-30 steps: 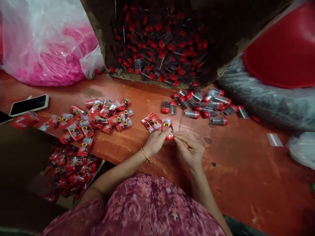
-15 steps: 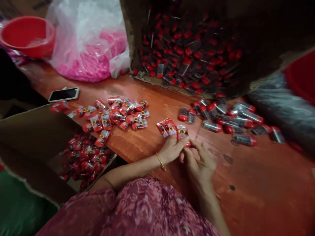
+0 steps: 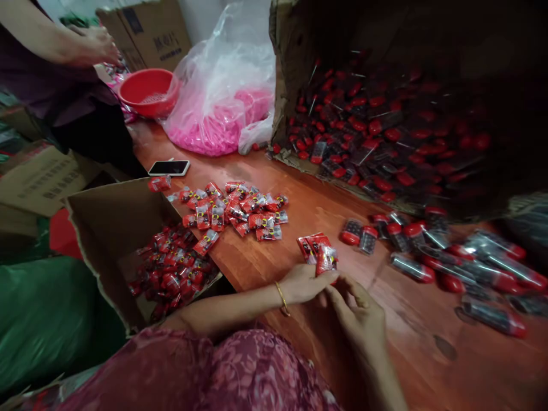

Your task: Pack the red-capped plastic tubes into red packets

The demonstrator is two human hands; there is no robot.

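Observation:
A small red and clear packet (image 3: 326, 258) is held upright between my hands above the table. My left hand (image 3: 299, 283), with a gold bangle at the wrist, grips it between thumb and fingers. From the other side, the fingertips of my right hand (image 3: 358, 305) pinch its lower end, partly hidden by the left thumb. Just behind lie a few flatter red packets (image 3: 306, 249). To the left is a pile of filled red packets (image 3: 240, 208). On the right are loose clear containers with red ends and dark contents (image 3: 368, 240).
A large carton (image 3: 276, 131) on its side holds many red-ended containers. An open box (image 3: 109, 211) of packets stands below the table's left edge. Behind are a phone (image 3: 169, 168), a bag of pink pieces (image 3: 214, 128), a red basin (image 3: 148, 91) and a co-worker's arm (image 3: 60, 43).
The camera view has swung left, so things appear further right and a co-worker has come into sight. Both hands stay on the packet, which now looks slightly more tilted.

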